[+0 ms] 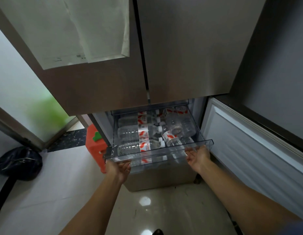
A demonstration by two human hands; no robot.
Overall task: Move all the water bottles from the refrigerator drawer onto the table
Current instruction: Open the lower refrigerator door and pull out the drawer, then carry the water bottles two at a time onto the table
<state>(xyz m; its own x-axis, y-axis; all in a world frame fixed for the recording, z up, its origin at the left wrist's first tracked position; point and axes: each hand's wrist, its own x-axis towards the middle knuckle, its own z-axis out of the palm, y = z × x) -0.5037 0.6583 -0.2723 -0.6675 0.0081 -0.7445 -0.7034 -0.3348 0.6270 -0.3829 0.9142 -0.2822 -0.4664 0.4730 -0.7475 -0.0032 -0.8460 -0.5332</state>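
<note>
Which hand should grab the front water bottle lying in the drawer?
Probably the left hand: it holds the drawer rim right below the front water bottle; the right hand sits past its cap.

Bare forearms (99, 200), dark-blue right sleeve (302, 225)

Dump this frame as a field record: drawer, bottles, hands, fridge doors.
drawer: clear, pulled out below closed upper doors
water bottles: several, lying on their sides in drawer
left hand: palm up, grips drawer's front lip
right hand: palm up, grips drawer's front lip
lower door: swung open, right side
</note>
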